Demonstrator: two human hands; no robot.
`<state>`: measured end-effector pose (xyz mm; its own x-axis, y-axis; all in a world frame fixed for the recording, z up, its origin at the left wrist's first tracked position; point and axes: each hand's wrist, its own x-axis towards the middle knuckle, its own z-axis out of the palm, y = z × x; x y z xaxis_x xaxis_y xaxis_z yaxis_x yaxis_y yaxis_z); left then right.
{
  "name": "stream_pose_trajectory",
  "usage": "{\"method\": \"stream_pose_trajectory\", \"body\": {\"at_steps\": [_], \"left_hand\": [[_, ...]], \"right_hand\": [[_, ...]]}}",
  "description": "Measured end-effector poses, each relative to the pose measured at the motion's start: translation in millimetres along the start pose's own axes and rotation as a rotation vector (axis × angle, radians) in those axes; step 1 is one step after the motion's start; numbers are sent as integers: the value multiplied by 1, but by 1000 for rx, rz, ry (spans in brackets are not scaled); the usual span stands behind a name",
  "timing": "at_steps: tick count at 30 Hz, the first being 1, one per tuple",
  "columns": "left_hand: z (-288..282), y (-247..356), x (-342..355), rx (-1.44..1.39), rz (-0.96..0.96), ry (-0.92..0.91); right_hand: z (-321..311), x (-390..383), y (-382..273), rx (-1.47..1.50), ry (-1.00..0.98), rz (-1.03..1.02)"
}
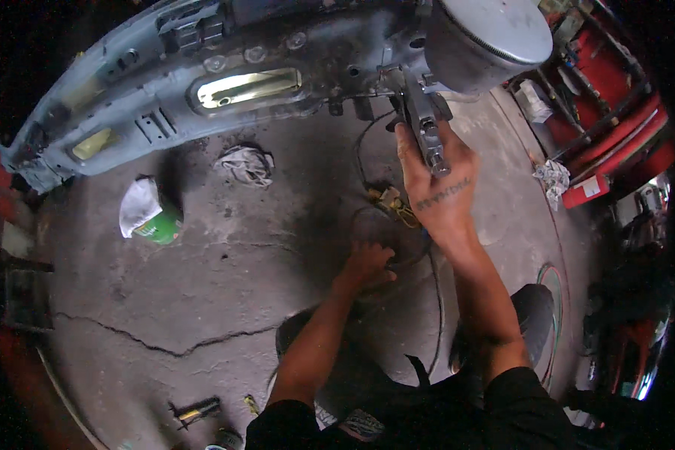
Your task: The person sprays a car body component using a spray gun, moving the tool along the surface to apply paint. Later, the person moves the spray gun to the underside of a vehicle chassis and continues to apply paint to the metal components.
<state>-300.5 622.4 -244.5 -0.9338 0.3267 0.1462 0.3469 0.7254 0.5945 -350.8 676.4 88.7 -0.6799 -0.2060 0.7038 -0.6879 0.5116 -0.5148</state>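
My right hand [448, 191] is wrapped round a metal tool that looks like locking pliers [421, 124]. Its far end meets the lower edge of a long grey metal car panel [262, 112], which has an oval cut-out. What the jaws bite on is too dark to make out. Right beside the tool, a round silver drum-shaped part [495, 37] juts out over the panel's right end. Lower down and to the left, my left hand [367, 264] hangs over the floor near some dark cables, its fingers loosely bent, thumb apart, and nothing visible in it.
On the concrete floor [225, 270] stand a green container [160, 227] with white material over it and a crumpled cloth [246, 165]. Cables with a small yellowish block [388, 198] lie below the panel. A yellow-and-black tool [195, 412] lies at lower left; red shelving [604, 75] lines the right.
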Motion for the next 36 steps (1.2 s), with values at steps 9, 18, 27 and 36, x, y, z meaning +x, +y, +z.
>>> {"method": "stream_pose_trajectory", "body": {"at_steps": [9,18,27,36], "left_hand": [[-13,0,-8,-154,49,0],[-28,6,-15,-196,-42,-120],[-21,1,-15,-180,-67,-51],[-24,7,-21,-180,-33,151]], "right_hand": [[25,-7,-3,90,-66,-77],[25,-11,-4,177,-56,-16],[35,-8,4,218,10,-112],[47,-17,-8,209,-69,-100]]}}
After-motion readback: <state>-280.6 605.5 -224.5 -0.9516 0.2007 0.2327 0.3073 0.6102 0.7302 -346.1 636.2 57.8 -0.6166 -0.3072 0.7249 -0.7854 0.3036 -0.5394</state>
